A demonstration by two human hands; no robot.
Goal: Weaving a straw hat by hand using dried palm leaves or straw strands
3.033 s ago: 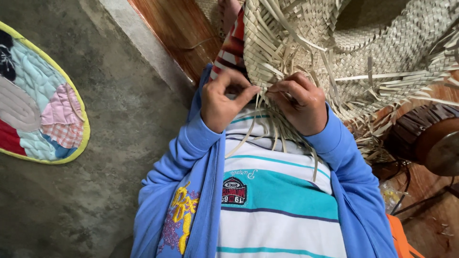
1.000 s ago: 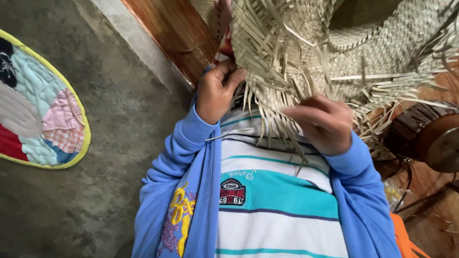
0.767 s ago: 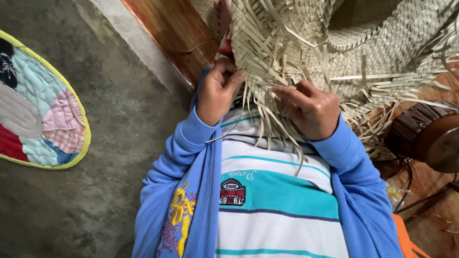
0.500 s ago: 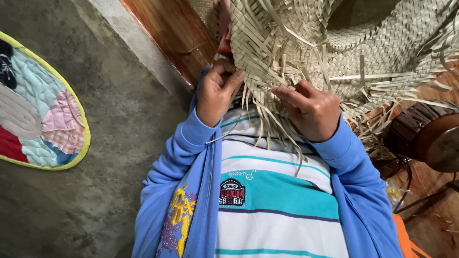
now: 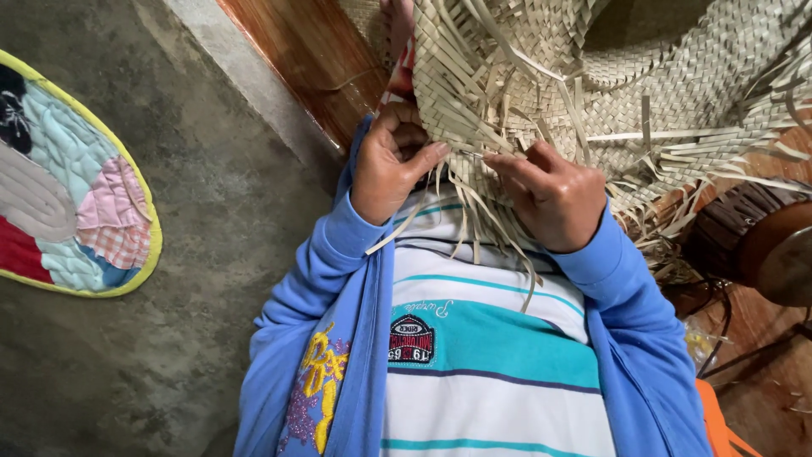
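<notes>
A half-woven mat of pale dried leaf strips (image 5: 677,85) hangs over my lap, its near edge ending in loose strips (image 5: 482,211). My left hand (image 5: 391,161) pinches strips at that edge with thumb and fingers. My right hand (image 5: 554,195) sits close beside it, fingers curled on neighbouring strips at the woven edge. Both arms wear blue sleeves over a striped white and teal shirt (image 5: 491,355).
A patchwork oval mat with a yellow border (image 5: 76,186) lies on the grey concrete floor at the left. A reddish wooden board (image 5: 313,59) and a concrete ledge run behind my left hand. A dark round wooden object (image 5: 761,245) stands at the right.
My right hand rose from lower on my chest back to the woven edge beside my left hand. The left hand has stayed pinching at the edge.
</notes>
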